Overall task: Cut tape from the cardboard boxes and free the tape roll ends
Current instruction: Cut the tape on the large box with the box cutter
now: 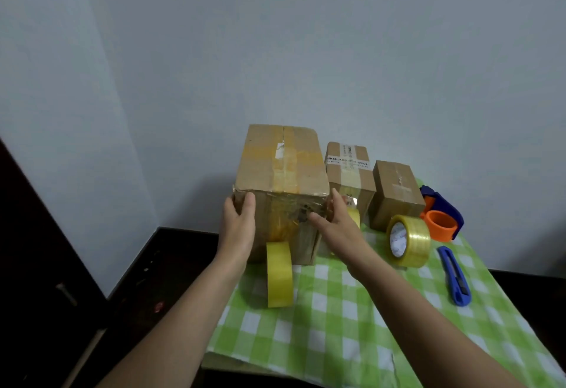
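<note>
The large cardboard box [281,170] stands at the centre of the frame on the far left part of the table [337,326], which is covered with a green-and-white checked cloth. The left hand [237,225] lies against the box's lower left front corner, its grip spread, thumb on the front face and fingers out of sight round the side. The right hand [335,219] presses the right front corner, its grip likewise spread, thumb flat on the crumpled tape of the front face.

A yellow tape roll [280,274] stands on edge just in front of the box, below centre. A second yellow roll [355,216] shows partly behind the right hand. To the right sit a labelled box [349,173] and a small box [396,194], both taped shut. A clear tape roll [409,240] stands before the small box, beside a blue and orange tape dispenser [442,216]. A blue utility knife [454,277] lies at right, apart from both hands.
</note>
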